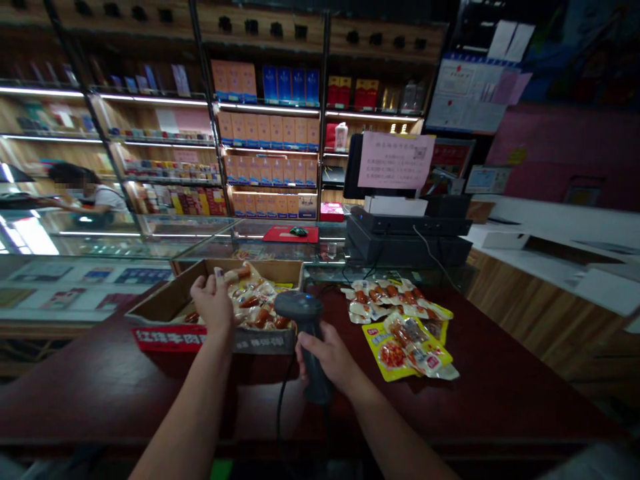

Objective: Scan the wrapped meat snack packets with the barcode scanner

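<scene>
My right hand [325,353] is wrapped round the grip of a dark handheld barcode scanner [309,340], its head turned left toward the box. A cable hangs from the scanner. Over the left part of an open cardboard box [175,340], my left hand [215,303] has its fingers closed on a vacuum-packed sausage snack [237,274], partly hidden by the fingers. Inside the box lie several similar clear packets [263,313] with reddish-brown contents. Right of the scanner, more snack packets [385,293] and yellow pouches [400,350] are piled on the dark red table [250,407].
Behind the table stands a glass counter with a red mouse pad [280,234] and mouse. A monitor with a pink notice [393,160] sits above a black cash drawer [405,240]. Shelves of boxed goods [270,130] line the wall. A person [103,197] leans at far left.
</scene>
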